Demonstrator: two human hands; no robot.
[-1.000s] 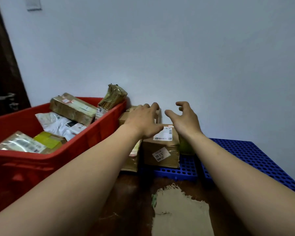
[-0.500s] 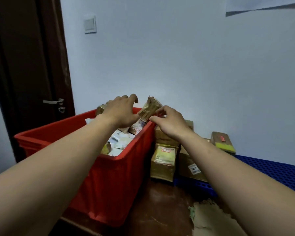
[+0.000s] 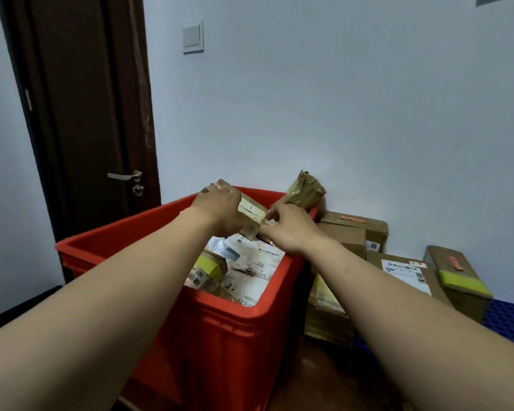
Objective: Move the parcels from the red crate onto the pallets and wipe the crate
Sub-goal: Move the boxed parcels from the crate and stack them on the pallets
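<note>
The red crate stands on the floor at centre, filled with several parcels, white bags and small cardboard boxes. Above its far end my left hand grips the left part of a taped brown box parcel. My right hand holds the same box at its right end. A tape-wrapped bundle leans upright at the crate's far right corner. To the right, several brown boxes lie stacked on the blue pallet.
A dark door with a lever handle stands behind the crate on the left. The white wall runs close behind the crate and the stack. Dark floor shows between the crate and the pallet.
Both hands left the boxes on the pallet and swung left to the crate. They now close on the brown box at its far end. The view turned left toward the door.
</note>
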